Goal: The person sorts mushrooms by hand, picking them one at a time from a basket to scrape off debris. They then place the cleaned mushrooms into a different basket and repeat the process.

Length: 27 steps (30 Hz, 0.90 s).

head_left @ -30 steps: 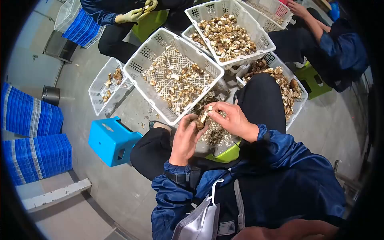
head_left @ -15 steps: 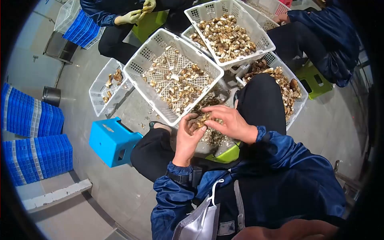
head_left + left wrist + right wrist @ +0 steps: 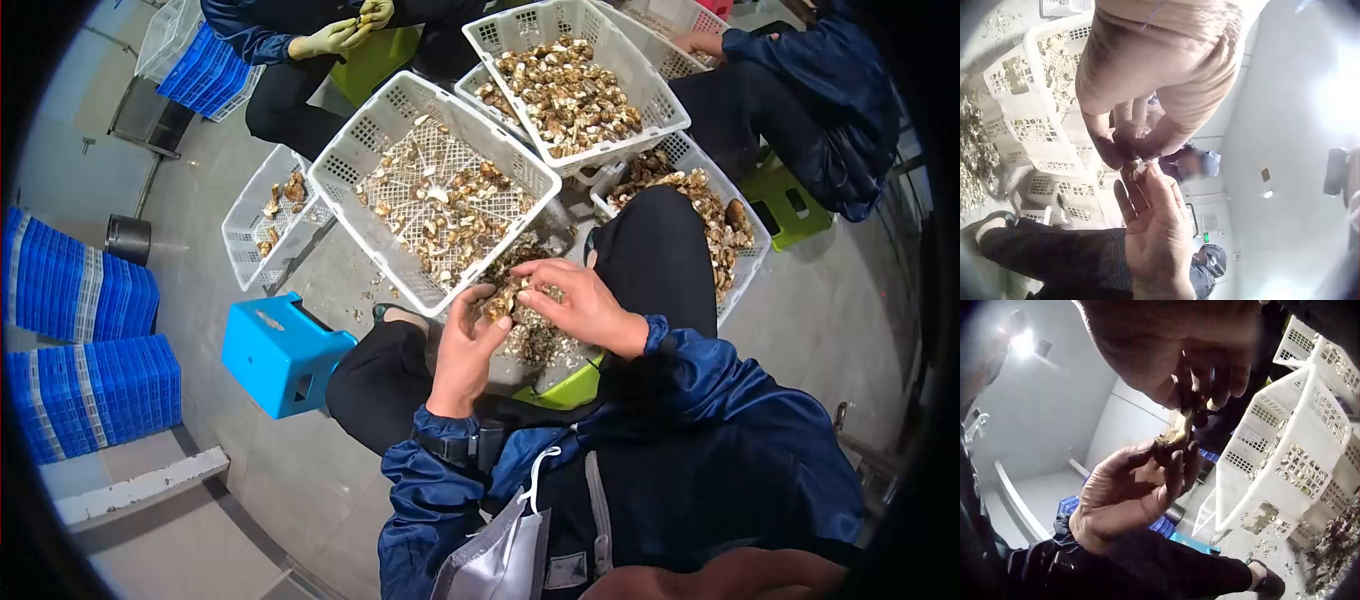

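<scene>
Together, left hand (image 3: pixel 468 340) and right hand (image 3: pixel 575 300) fingertips pinching one mushroom piece (image 3: pixel 500 298) between them.

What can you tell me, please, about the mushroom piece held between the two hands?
The mushroom piece is small, dark brown outside with a pale cut part. The left hand grips it at the fingertips while the right hand pinches it from above. It is held over a heap of trimmings, near the white basket.
</scene>
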### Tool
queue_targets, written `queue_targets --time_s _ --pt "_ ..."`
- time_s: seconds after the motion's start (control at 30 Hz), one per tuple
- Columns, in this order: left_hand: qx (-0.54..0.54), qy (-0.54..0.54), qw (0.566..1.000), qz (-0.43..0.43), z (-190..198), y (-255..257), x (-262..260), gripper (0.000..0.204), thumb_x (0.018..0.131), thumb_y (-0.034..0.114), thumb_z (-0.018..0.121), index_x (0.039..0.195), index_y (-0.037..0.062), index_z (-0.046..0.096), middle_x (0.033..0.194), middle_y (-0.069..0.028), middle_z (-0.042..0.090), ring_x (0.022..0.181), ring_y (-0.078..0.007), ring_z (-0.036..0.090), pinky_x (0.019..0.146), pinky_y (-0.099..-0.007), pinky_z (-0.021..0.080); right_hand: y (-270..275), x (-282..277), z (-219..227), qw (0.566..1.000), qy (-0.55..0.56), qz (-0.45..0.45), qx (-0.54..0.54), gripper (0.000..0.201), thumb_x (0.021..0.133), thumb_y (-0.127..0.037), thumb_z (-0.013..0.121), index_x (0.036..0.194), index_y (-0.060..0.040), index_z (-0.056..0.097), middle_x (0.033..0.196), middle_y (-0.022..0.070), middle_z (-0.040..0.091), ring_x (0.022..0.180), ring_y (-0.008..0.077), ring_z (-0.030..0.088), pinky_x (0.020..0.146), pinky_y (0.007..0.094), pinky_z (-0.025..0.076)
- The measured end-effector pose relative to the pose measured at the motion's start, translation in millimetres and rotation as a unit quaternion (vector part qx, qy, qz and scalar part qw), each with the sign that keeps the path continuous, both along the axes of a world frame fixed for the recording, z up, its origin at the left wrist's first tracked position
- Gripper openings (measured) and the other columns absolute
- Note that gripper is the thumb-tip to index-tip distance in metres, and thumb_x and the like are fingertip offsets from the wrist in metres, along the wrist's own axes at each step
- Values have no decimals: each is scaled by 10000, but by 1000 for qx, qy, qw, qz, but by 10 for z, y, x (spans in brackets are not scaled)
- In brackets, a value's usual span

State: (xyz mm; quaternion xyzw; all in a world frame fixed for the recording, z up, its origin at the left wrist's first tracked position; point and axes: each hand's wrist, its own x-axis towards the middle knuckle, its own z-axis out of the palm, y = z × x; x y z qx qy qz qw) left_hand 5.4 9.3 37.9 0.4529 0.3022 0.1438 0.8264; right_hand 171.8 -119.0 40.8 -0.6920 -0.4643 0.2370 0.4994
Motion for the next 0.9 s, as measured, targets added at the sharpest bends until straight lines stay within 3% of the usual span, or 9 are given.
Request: queue_targets --time_s 0.03,0.23,0.33,0.53,0.63,0.73,0.83,0.9 --pt "-23 -1 1000 6 0 7 5 499 902 -58 687 1346 3 467 1269 -107 564 1154 -177 593 983 -306 499 3 -1 -3 1000 -13 1 6 186 915 -181 717 906 -16 632 1223 148 697 1134 340 649 938 424 515" --pt "136 14 991 -7 51 -47 52 506 903 -87 661 1354 -15 441 1290 -127 541 1197 -183 577 980 -296 509 4 -40 -19 998 -57 16 31 221 903 -210 740 879 -14 641 1233 165 689 1153 353 641 963 436 510" --pt "186 58 980 -28 99 -52 73 527 880 -101 670 1346 -2 443 1257 -114 559 1179 -166 585 977 -284 508 6 -63 -20 998 -60 -2 31 211 909 -205 726 880 -15 639 1182 144 713 1090 338 675 909 421 537" --pt "239 73 968 -40 27 -57 77 543 836 -97 692 1320 5 468 1229 -85 563 1106 -148 588 962 -278 481 28 -80 46 994 -74 -51 -63 154 933 -169 667 998 -33 700 1049 109 741 946 296 717 803 367 565" --pt "180 32 983 -14 45 -72 83 519 849 -105 657 1321 -3 466 1235 -88 560 1121 -159 591 962 -275 477 61 -39 264 972 69 -64 -215 175 948 -172 662 1043 -35 712 1059 105 741 960 266 719 815 339 557" --pt "112 19 993 3 25 -23 59 463 893 -81 602 1328 -16 458 1257 -117 559 1135 -179 596 986 -296 492 53 -15 16 982 161 -65 -75 229 952 -250 677 1001 -26 695 999 97 742 764 184 669 697 331 520" --pt "-16 -22 999 25 -16 22 60 390 951 -33 559 1329 15 477 1249 -126 589 1116 -188 613 965 -348 519 59 -3 -53 984 154 -45 71 234 948 -244 694 939 -10 676 1164 97 720 907 149 660 787 317 518" --pt "-45 -33 998 32 1 16 65 364 972 14 570 1324 6 482 1218 -139 604 1095 -210 631 966 -372 537 45 2 1 996 38 -13 77 198 931 -201 703 902 -11 653 1206 117 700 1019 240 648 882 365 504"
